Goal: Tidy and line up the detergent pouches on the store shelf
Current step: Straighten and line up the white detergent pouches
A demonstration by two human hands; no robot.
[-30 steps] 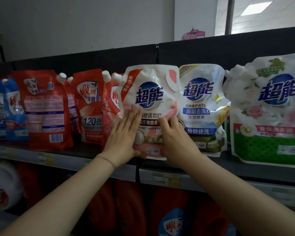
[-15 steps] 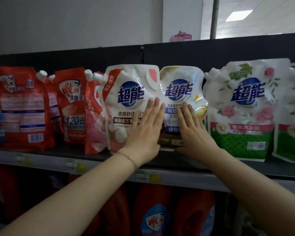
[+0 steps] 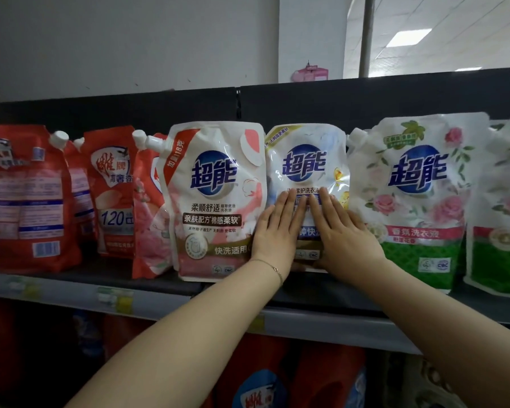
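White-and-pink pouch [image 3: 215, 201] is standing upright near the shelf [image 3: 171, 301] front, capped spout pointing upper left. White-and-blue pouch [image 3: 305, 160] is sitting just right of it, touching. Rose-print pouch [image 3: 409, 201] with green base is standing upright further right. Red pouches [image 3: 27, 198] are leaning unevenly at left, spouts crowding together.

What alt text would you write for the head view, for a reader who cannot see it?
The left hand and right hand press flat on a pale blue pouch standing on a dark shelf, between a pink pouch and a green rose pouch.
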